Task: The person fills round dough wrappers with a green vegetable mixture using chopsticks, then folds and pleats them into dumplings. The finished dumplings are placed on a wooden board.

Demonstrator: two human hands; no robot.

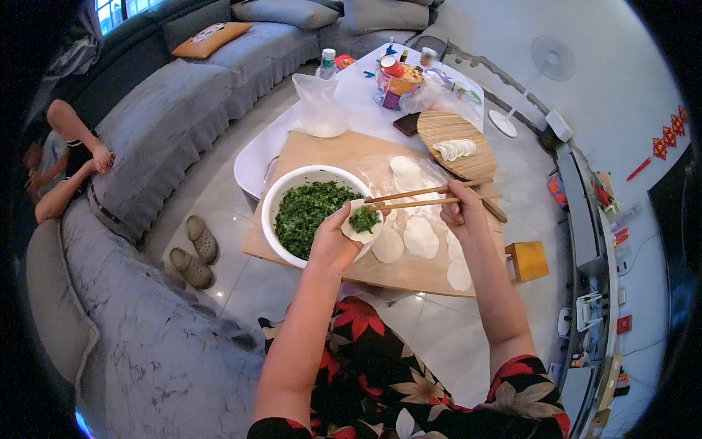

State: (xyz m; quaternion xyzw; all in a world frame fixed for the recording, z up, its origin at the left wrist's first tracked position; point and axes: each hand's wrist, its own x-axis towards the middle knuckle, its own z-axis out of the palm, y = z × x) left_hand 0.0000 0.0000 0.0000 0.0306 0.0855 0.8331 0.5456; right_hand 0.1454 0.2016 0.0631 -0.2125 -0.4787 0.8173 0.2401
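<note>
My left hand (333,241) holds a round dumpling wrapper (357,233) near the right rim of a white bowl (268,212). Chopped green filling (311,216) fills much of that bowl, and a small heap of it (364,219) lies on the wrapper. In my right hand (466,210) are wooden chopsticks (417,194), their tips at the heap. Flat dough wrappers (420,238) lie below and beside the chopsticks on a wooden board (351,150). Several folded dumplings (455,149) sit in a row on a round slatted tray (439,126) at the board's far right.
A clear plastic bag (322,110) stands behind the bowl. Farther back, the white table (358,95) carries a colourful tub (398,88) and a bottle (327,64). Grey sofas (175,95) curve along the left, where another person's hands (102,159) show. A yellow stool (528,261) stands right.
</note>
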